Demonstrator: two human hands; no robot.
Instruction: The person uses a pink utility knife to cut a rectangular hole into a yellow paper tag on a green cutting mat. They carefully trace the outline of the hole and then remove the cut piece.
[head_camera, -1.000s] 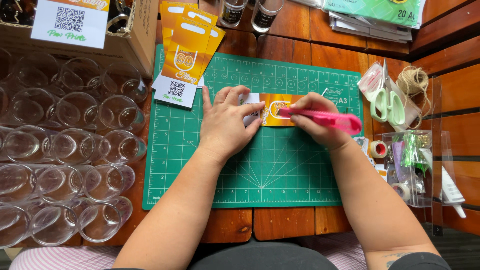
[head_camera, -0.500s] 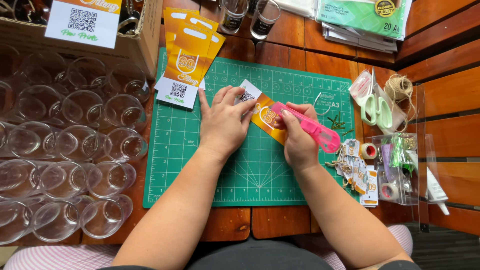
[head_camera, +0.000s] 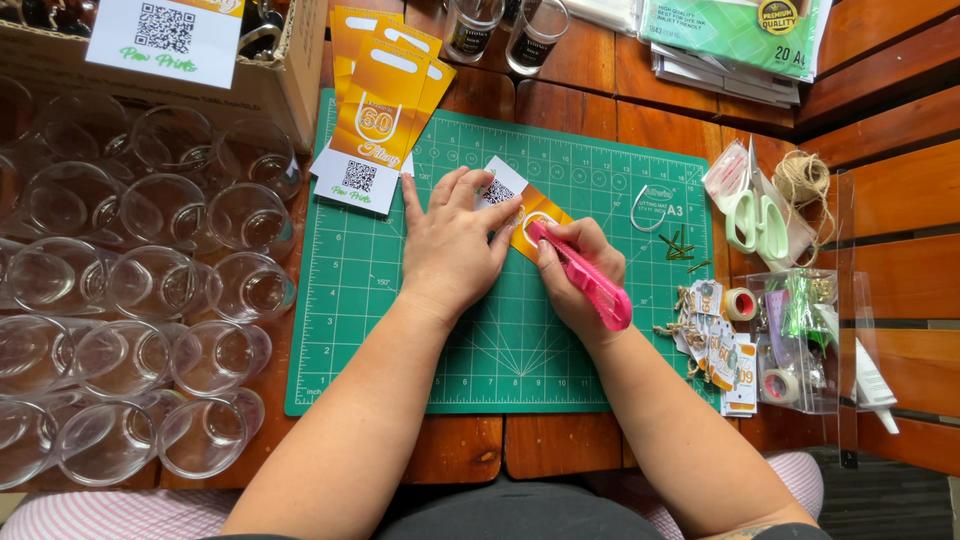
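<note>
Left hand (head_camera: 452, 240) pressed flat, fingers spread, on orange-and-white printed tag (head_camera: 520, 205) lying tilted on green cutting mat (head_camera: 400, 330), right hand (head_camera: 580, 275) closed around pink utility knife (head_camera: 588, 280) with tip on tag, clear plastic cups (head_camera: 130, 290) massed left of mat.

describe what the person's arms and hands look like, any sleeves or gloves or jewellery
Both arms are bare from the bottom edge of the picture to the fingers: no sleeves or gloves show. The left hand and right hand show no rings, and neither wrist carries a watch or bracelet. A small dark marking sits on the right arm near the bottom edge.
</note>
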